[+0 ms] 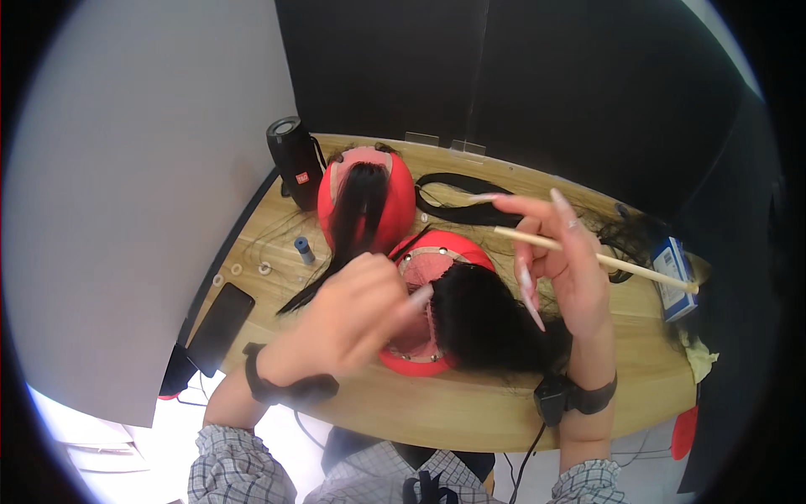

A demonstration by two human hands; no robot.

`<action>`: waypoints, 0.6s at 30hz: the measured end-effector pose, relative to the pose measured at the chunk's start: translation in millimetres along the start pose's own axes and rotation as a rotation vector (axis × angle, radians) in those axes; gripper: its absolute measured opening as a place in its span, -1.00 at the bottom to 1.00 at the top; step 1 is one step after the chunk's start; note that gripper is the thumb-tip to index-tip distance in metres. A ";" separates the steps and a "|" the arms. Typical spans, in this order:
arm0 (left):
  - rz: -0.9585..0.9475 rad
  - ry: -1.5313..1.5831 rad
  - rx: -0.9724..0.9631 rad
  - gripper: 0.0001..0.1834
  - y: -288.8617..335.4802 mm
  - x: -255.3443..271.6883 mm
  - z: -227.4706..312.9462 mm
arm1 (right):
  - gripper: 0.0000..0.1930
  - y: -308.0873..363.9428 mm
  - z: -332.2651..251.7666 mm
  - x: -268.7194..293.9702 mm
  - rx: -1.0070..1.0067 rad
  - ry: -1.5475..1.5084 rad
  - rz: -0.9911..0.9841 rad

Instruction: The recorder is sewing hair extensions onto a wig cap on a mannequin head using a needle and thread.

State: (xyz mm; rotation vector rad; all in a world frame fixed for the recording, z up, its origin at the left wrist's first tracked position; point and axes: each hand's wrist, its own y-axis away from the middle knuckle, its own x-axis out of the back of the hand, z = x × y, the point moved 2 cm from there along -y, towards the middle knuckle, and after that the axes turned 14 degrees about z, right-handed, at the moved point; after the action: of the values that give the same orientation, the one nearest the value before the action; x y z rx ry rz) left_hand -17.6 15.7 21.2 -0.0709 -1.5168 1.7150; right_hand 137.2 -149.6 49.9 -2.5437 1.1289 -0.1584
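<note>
Close in front of me lies a red dome-shaped head form (pixel 470 244) with a pinkish net wig cap (pixel 426 267) pinned on it. Long black hair (pixel 483 323) spreads from the cap toward the right. My left hand (pixel 357 307) is closed over the left side of the cap, its thumb reaching to the hairline; whatever the fingers pinch is hidden. Raised above the hair, my right hand (pixel 562 260) holds a thin pale wooden stick (pixel 642 270) across its palm, with several fingers stretched out. The stick's left tip is apart from the cap.
Behind stands a second red head form (pixel 403 189) with black hair. A black cylindrical speaker (pixel 295 168), a phone (pixel 221 329), a small blue bottle (pixel 304 249) and several rings lie left. A black hair bundle (pixel 453 179) lies behind; a blue-white box (pixel 674 281) stands right.
</note>
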 end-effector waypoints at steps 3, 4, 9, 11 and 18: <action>0.029 0.074 -0.111 -0.95 16.4 -13.4 -1.5 | -0.45 2.5 7.7 -17.6 -0.107 -0.035 -0.060; 0.051 0.108 -0.126 -0.81 17.8 -18.4 -0.3 | -0.47 2.0 16.0 -23.9 -0.063 -0.129 -0.074; -0.006 0.140 -0.216 -0.74 37.8 -35.9 -9.1 | -0.60 7.5 37.7 -27.4 -0.135 -0.382 0.014; -0.074 0.123 -0.214 -0.72 39.7 -36.4 -10.7 | -0.74 5.1 46.2 -25.0 -0.115 -0.449 -0.129; 0.009 0.151 -0.170 -0.76 51.3 -43.5 -16.6 | -0.85 6.3 62.4 -28.6 -0.173 -0.267 -0.247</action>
State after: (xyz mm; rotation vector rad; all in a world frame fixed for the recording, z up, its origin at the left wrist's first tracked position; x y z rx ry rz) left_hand -7.3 6.5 -46.7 -0.2890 -1.5473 1.5481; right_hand 128.5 -115.5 -9.3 -2.7474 0.7563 0.2217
